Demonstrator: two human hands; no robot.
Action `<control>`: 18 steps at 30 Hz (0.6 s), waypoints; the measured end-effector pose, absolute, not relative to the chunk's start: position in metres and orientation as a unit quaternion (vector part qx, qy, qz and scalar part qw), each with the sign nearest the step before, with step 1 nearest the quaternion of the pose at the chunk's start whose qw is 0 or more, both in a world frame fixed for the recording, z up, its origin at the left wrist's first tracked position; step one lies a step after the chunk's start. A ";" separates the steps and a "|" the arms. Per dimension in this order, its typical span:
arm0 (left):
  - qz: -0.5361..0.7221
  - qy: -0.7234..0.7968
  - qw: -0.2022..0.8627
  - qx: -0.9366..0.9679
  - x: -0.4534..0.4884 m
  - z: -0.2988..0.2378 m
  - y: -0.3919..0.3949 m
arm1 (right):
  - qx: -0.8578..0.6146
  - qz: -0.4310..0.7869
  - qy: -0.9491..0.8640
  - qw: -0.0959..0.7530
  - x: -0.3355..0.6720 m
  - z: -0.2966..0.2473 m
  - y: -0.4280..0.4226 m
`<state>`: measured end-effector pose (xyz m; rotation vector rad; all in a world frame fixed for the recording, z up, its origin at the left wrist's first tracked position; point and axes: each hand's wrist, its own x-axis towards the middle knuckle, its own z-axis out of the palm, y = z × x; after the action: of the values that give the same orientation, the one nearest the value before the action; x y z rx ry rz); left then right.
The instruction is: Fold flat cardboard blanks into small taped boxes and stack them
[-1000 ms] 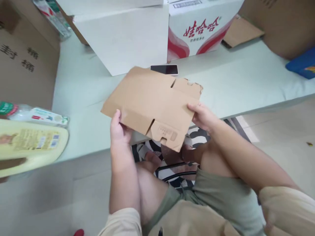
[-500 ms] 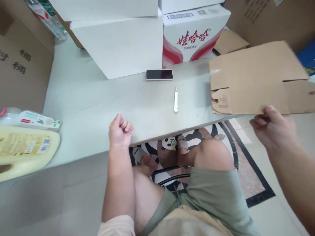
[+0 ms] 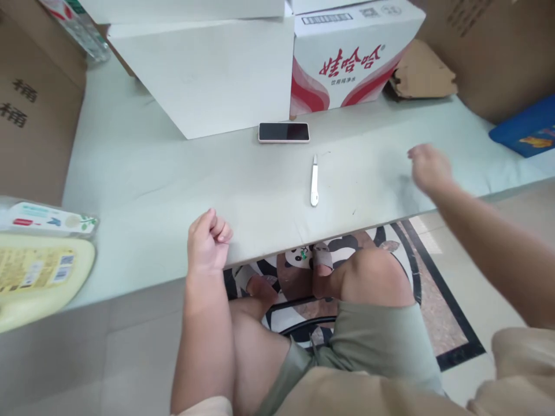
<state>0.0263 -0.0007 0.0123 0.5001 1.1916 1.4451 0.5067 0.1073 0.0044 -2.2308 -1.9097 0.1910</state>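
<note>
My left hand (image 3: 210, 240) is curled into a loose fist by the front edge of the table (image 3: 173, 190), with nothing showing in it. Over the right part of the table hangs my right hand (image 3: 429, 164), somewhat blurred, its fingers drawn together and no object seen in them. Between the hands lies a white utility knife (image 3: 314, 182), its tip pointing away from me. Just behind the knife is a phone-like device (image 3: 284, 132) with a dark screen and a pale rim. Neither hand touches these two things.
White cartons (image 3: 208, 75) and a red-and-white carton (image 3: 347, 69) stand at the back. Folded cardboard (image 3: 422, 75) lies right of them. A blue item (image 3: 526, 127) sits far right. On the left are a yellow jug (image 3: 43, 277), a white package (image 3: 52, 219) and a brown box (image 3: 39, 115).
My right hand has let go of the flattened cardboard box, which is gone from the right of the table, and has moved up and left. My left hand stays nearly still.
</note>
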 end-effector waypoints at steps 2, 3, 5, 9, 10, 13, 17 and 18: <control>0.614 0.504 0.564 0.223 0.021 0.011 -0.003 | -0.762 0.058 -0.637 0.102 0.476 -0.026 0.079; 0.613 0.504 0.565 0.227 0.019 0.011 -0.005 | -0.759 0.053 -0.640 0.105 0.465 -0.038 0.069; 0.605 0.502 0.571 0.236 0.015 0.009 -0.009 | -0.750 0.037 -0.651 0.112 0.451 -0.050 0.057; 0.601 0.488 0.587 0.237 0.013 0.007 -0.011 | -0.758 0.019 -0.644 0.098 0.444 -0.045 0.054; 0.605 0.483 0.591 0.228 0.013 0.008 -0.010 | -0.761 0.021 -0.642 0.091 0.443 -0.041 0.054; 0.627 0.469 0.593 0.190 0.015 0.009 -0.003 | -0.755 0.031 -0.651 0.071 0.437 -0.029 0.050; 0.651 0.452 0.591 0.148 0.016 0.010 0.007 | -0.755 0.031 -0.653 0.050 0.428 -0.021 0.045; 0.656 0.449 0.590 0.140 0.016 0.010 0.008 | -0.759 0.031 -0.648 0.048 0.426 -0.021 0.045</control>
<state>0.0157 0.0083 0.0101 0.3251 1.0448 1.5267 0.4263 0.0451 -0.0206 -2.3155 -1.9759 0.0943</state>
